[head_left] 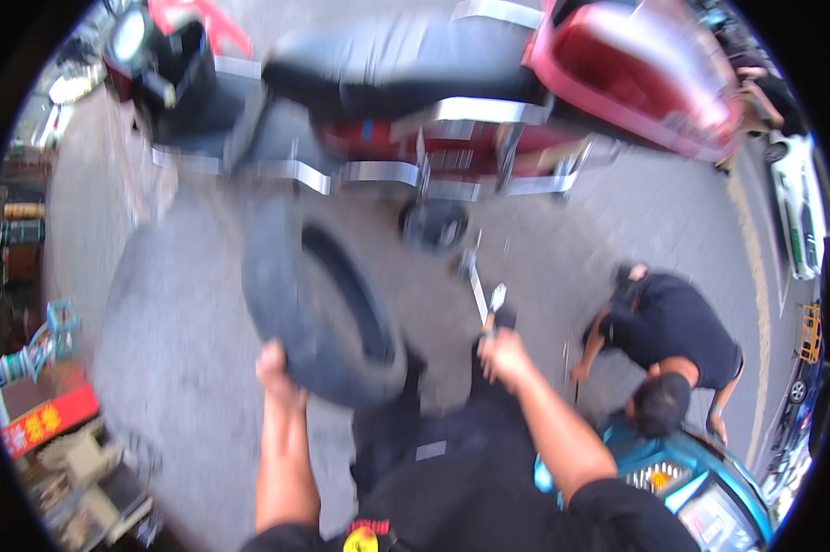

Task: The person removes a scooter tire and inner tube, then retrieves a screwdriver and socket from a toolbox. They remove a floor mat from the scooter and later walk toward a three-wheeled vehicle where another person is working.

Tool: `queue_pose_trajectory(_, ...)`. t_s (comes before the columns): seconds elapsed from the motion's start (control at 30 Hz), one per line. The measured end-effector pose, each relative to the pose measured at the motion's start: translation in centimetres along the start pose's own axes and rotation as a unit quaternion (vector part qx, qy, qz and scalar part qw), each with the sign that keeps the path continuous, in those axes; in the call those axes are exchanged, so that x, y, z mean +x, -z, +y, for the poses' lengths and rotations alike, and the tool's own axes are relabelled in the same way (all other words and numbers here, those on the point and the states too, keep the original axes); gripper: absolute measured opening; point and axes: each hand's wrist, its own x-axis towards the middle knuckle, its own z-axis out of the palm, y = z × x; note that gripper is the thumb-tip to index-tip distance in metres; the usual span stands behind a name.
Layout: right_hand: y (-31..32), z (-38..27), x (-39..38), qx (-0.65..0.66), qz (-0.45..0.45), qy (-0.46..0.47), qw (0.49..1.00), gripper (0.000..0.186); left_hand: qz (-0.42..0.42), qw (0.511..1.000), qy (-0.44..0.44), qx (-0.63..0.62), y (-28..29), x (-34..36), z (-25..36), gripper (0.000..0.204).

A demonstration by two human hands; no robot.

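Note:
My left hand (279,373) is closed on the lower edge of a black scooter tyre (277,294), held up tilted, with its open centre turned to the right. My right hand (505,357) is wrapped round a silver metal hand tool (496,302); blur hides its exact kind. A longer thin silver bar (477,287) runs up from beside that hand, and I cannot tell whether the hand grips it too. Beyond both hands lies a red scooter (406,138) with a black seat (406,64), blurred. A small dark round part (435,224) shows below its frame.
At right, another person (677,322) in dark clothes bends down beside a teal scooter (709,469). Boxes (88,460) and a red sign (51,421) stand at the lower left. Grey pavement (185,294) lies underfoot. A white and green car (795,207) is at the far right.

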Motion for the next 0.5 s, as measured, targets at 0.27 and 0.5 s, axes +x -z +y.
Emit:
queue_pose_trajectory(0.27,-0.3,-2.1,0.2,-0.009,-0.014,-0.069,0.997,0.015,-0.017,0.994,0.038,0.100,-6.4,0.9,2.7,0.052)
queue_pose_trajectory(0.5,1.1,-4.3,0.7,-0.037,0.000,-0.034,0.999,0.013,0.016,0.991,-0.002,0.130,-6.0,-0.8,5.8,0.052)
